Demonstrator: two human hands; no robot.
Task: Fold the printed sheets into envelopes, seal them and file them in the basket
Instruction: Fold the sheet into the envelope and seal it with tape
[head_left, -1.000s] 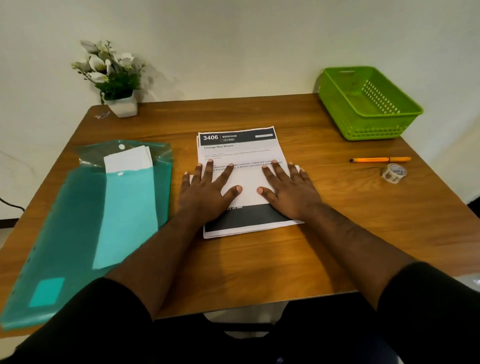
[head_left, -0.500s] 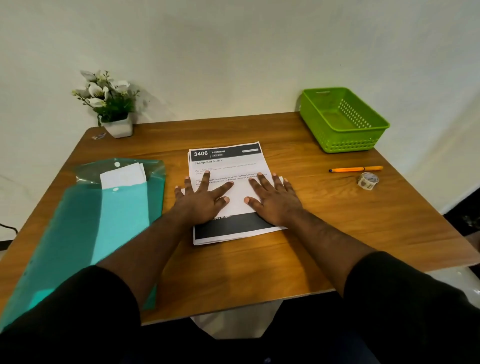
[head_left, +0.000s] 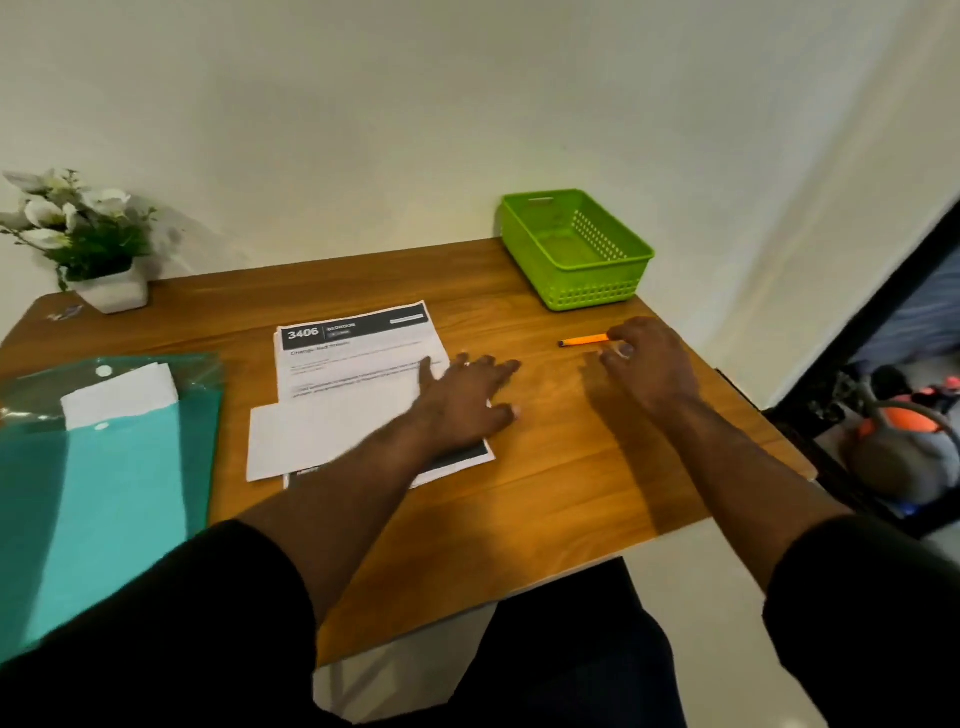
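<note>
Early stage: sheets on the table, basket empty, nothing sealed.

The printed sheets (head_left: 358, 364) lie at the table (head_left: 545, 483) centre with a white folded piece or envelope (head_left: 311, 441) over their near left part; which it is cannot be told. The left hand (head_left: 467, 400) rests flat, fingers spread, on their right edge, holding nothing. The right hand (head_left: 644, 364) has its grip curled over a small roll, probably tape, beside the orange pen (head_left: 582, 341); whether it is gripped cannot be told. The green basket (head_left: 597, 296) at the far right corner is empty. Folding, sealing and filing remain. More white paper (head_left: 124, 395) sits in the teal folder (head_left: 104, 467), which is cut off at left. The sheet text is blurred.
</note>
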